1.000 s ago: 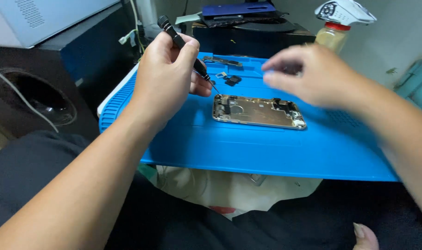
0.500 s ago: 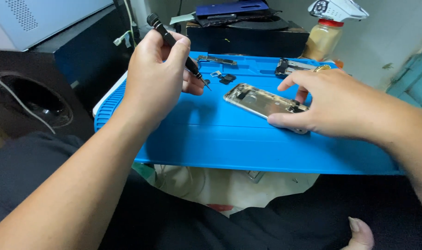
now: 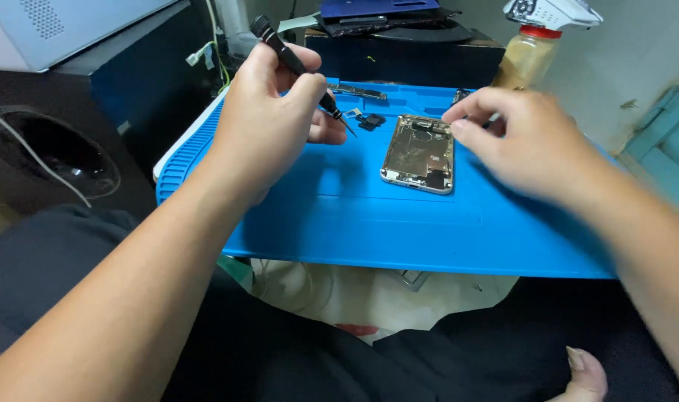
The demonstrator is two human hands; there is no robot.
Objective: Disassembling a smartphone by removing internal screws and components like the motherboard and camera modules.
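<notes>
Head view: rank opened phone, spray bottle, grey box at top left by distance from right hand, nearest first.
From the right hand:
1. Opened phone, on the blue mat just left of the fingertips.
2. Spray bottle, behind the hand, past the mat's far edge.
3. Grey box, far left corner.

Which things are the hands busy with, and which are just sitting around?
In use: left hand holding the black screwdriver; right hand by the opened phone; blue mat.
Lying about: spray bottle, small black parts, dark box.
</notes>
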